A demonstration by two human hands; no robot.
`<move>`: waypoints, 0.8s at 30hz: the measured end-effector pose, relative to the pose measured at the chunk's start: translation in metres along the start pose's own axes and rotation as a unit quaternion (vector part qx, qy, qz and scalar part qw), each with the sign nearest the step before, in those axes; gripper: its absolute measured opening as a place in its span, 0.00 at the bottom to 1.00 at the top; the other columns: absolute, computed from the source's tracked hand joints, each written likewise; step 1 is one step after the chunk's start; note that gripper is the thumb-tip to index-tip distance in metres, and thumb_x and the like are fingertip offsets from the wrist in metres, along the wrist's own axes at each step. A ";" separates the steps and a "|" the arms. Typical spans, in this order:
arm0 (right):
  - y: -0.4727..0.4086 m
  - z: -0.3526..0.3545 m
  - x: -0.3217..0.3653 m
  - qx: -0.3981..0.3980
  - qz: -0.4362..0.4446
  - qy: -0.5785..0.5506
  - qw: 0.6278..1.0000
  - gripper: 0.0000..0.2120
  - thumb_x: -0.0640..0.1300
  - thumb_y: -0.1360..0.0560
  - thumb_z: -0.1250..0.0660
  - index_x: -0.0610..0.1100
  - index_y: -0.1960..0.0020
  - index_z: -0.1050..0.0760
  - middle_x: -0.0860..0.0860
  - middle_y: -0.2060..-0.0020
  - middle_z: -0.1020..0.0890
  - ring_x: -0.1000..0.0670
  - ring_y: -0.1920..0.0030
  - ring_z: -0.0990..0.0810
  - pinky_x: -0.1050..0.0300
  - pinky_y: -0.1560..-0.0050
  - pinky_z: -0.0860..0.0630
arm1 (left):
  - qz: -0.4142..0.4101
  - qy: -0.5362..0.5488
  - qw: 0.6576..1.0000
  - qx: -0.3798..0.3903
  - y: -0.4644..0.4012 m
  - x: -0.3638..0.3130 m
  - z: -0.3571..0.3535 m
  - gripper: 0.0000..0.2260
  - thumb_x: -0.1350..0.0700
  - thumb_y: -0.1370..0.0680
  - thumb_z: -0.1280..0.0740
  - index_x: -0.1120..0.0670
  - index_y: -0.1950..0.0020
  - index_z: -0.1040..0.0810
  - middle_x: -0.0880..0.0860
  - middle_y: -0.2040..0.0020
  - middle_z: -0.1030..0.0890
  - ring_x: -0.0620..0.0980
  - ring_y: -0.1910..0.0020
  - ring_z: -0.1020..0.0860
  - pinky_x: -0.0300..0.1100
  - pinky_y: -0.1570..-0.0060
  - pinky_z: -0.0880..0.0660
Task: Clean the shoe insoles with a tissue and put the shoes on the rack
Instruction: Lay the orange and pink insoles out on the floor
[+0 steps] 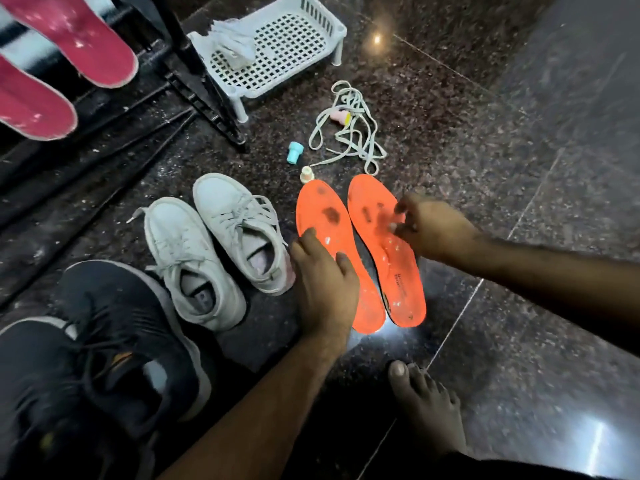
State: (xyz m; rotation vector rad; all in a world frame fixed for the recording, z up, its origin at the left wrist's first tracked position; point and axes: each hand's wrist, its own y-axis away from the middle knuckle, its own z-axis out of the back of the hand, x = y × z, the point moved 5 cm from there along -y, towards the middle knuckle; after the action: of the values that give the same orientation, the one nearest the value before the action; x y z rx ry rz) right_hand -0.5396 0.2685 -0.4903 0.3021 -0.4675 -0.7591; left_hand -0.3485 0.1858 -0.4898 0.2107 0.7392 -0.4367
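Two orange insoles lie side by side on the granite floor: left insole (332, 251), right insole (388, 251), both dark-stained. Left hand (323, 271) rests on the left one, fingers relaxed, holding nothing. Right hand (427, 225) hovers over the right one, fingers loosely curled; no tissue visible. Tissues (235, 43) sit in the far basket (298, 32). Judgement: fetch one, pin the insole, wipe stains toe to heel.

I see two orange insoles (356, 251), stained dark, lying flat side by side on the floor. Just left of them stand my two white sneakers (214, 244), laced, upright.
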 end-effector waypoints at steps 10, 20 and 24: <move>-0.031 0.068 0.251 -0.125 0.320 -0.069 0.937 0.08 0.48 0.23 0.33 0.46 0.47 0.26 0.52 0.54 0.21 0.49 0.54 0.22 0.53 0.53 0.26 | -0.033 0.138 0.965 -0.219 -0.115 0.000 0.170 0.10 0.60 0.22 0.36 0.61 0.41 0.25 0.59 0.50 0.19 0.58 0.50 0.21 0.45 0.48 0.29; -0.079 0.125 0.418 -0.246 0.392 0.017 0.886 0.15 0.49 0.22 0.37 0.45 0.37 0.25 0.39 0.36 0.25 0.39 0.38 0.25 0.48 0.41 0.25 | 0.103 0.079 0.948 -0.290 -0.209 0.077 0.297 0.14 0.52 0.24 0.33 0.60 0.44 0.20 0.60 0.47 0.18 0.57 0.47 0.21 0.42 0.48 0.31; -0.124 0.119 0.433 -0.191 0.286 0.054 0.937 0.18 0.53 0.20 0.42 0.50 0.32 0.29 0.36 0.32 0.27 0.35 0.34 0.27 0.43 0.35 0.26 | 0.153 0.110 0.941 -0.281 -0.225 0.090 0.304 0.14 0.53 0.20 0.34 0.56 0.37 0.22 0.59 0.40 0.22 0.57 0.44 0.22 0.38 0.53 0.32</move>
State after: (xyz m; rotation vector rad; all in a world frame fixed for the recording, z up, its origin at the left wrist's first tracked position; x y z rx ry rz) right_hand -0.3991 -0.1389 -0.3128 -0.1575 -0.2709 -0.2475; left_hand -0.2088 -0.1442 -0.3394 -0.1674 1.0033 0.1067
